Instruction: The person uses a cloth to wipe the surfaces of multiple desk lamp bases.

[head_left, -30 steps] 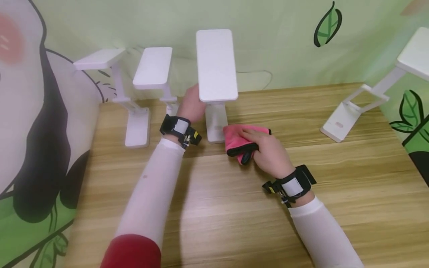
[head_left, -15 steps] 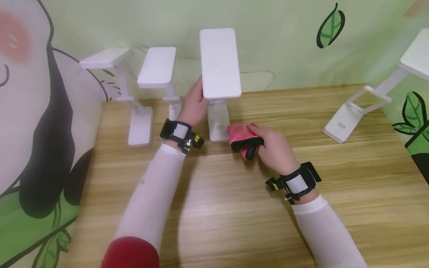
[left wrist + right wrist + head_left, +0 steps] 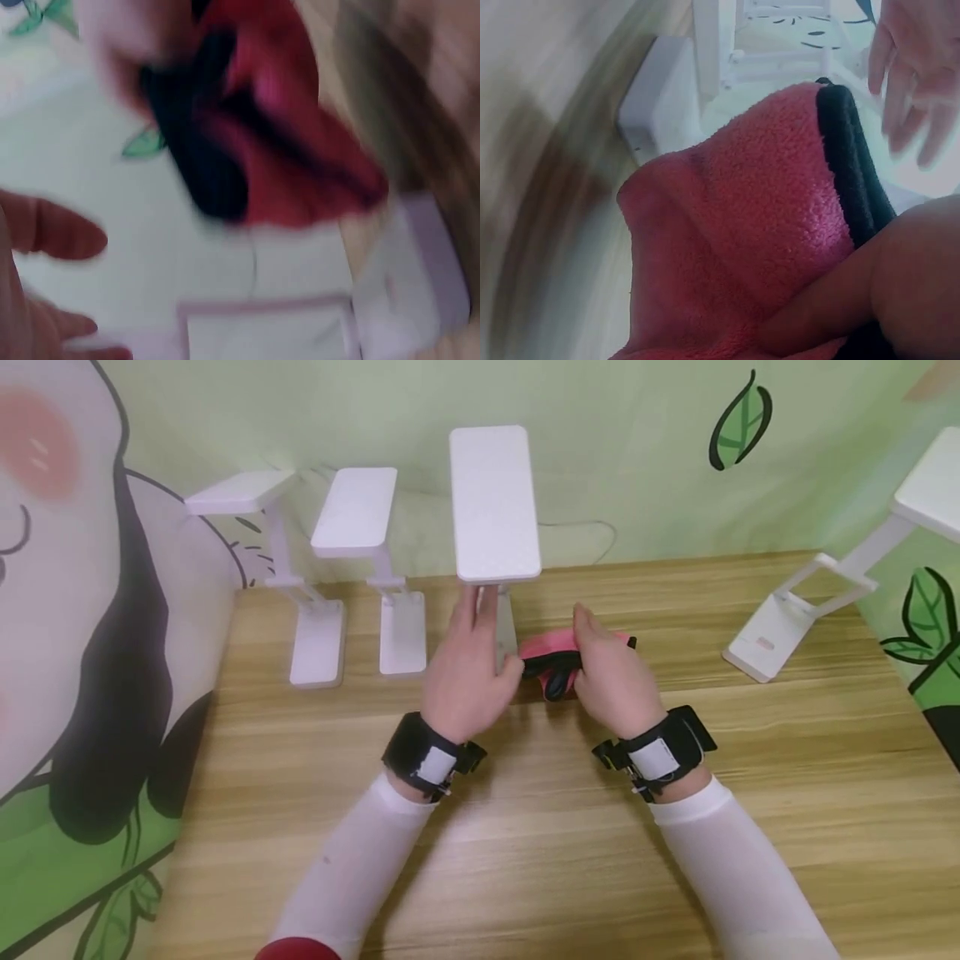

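Note:
My right hand (image 3: 617, 685) grips a folded pink cloth (image 3: 551, 645) with black edging, just right of the middle white desk lamp (image 3: 495, 502). In the right wrist view, the plush cloth (image 3: 735, 217) bunches under the thumb, in front of the lamp's base (image 3: 660, 94). My left hand (image 3: 463, 681) is in front of that lamp, its fingers extended under the lamp head and hiding much of the base. Those fingers (image 3: 67, 229) are spread and hold nothing in the left wrist view, apart from the blurred cloth (image 3: 300, 180).
Two more white lamps stand to the left, one at the far left (image 3: 317, 643) and one nearer (image 3: 402, 635). Another lamp (image 3: 771, 635) stands at the right, angled. All are on a wooden table (image 3: 540, 860) against a painted wall (image 3: 622, 460). A thin cord (image 3: 600, 524) hangs behind.
My left hand has come away from behind the middle lamp, toward me and to the right. The right hand keeps its grip on the cloth and has shifted only slightly.

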Motion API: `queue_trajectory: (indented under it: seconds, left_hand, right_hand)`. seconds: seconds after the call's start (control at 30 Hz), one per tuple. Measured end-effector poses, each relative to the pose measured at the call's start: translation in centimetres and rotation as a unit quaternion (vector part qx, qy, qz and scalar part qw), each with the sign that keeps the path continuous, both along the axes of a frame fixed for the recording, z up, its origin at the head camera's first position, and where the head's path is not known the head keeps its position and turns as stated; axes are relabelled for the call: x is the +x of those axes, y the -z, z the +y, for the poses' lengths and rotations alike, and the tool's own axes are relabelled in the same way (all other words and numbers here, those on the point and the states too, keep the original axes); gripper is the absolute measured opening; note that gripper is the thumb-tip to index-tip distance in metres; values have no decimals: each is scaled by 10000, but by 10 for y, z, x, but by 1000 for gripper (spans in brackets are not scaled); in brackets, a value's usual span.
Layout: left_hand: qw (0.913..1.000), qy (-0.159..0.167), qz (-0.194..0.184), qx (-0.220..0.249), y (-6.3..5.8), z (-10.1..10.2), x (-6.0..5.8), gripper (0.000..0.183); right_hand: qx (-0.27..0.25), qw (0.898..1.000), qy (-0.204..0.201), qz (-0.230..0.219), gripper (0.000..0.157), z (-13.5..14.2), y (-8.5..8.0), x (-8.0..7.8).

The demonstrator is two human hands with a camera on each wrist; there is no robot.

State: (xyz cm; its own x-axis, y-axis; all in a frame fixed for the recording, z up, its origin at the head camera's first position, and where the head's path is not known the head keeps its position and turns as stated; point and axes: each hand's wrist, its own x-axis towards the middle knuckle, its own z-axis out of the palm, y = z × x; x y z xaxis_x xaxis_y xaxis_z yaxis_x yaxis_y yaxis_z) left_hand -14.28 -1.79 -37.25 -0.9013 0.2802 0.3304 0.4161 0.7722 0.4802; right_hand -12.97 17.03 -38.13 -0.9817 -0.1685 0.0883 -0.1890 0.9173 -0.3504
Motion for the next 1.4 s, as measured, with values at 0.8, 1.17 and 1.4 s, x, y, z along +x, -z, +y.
queue_trajectory:
  seconds: [0.8, 1.17, 1.4]
  left_hand:
    - [9860, 609, 903, -1263, 18, 29, -3, 44]
    - [9915, 441, 1082, -567, 2, 11, -9, 44]
    - [9914, 462, 1123, -492, -1, 9, -8, 47]
  right_hand:
    - [-898, 9882, -1242, 80, 108, -10, 0, 11]
    - [-762, 9852, 1480, 406, 45, 190, 20, 22]
    - [-544, 9315, 3589, -242, 65, 281, 23, 18]
